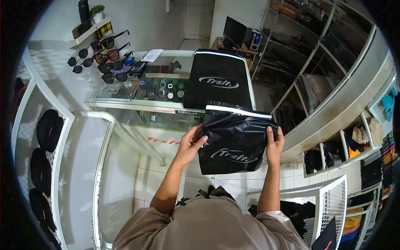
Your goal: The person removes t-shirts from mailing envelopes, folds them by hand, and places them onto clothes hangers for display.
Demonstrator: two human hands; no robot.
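Between my two hands I hold up a black plastic mailer bag (pixel 233 139) with a white strip along its top and "Trslt." printed low on its front. My left hand (pixel 191 143) pinches the bag's left edge, thumb on the front. At the right edge my right hand (pixel 275 142) grips it the same way. Just beyond lies a second black bag (pixel 216 68) with the same print, flat on the glass display counter (pixel 166 101). The held bag overlaps the counter's front edge in view.
Watches (pixel 170 89) show under the counter glass, left of the flat bag. Several sunglasses (pixel 109 56) stand at the far left, near a calculator (pixel 137 66). Black caps (pixel 50 130) hang on the left wall. Shelves of folded clothes (pixel 310 89) line the right side.
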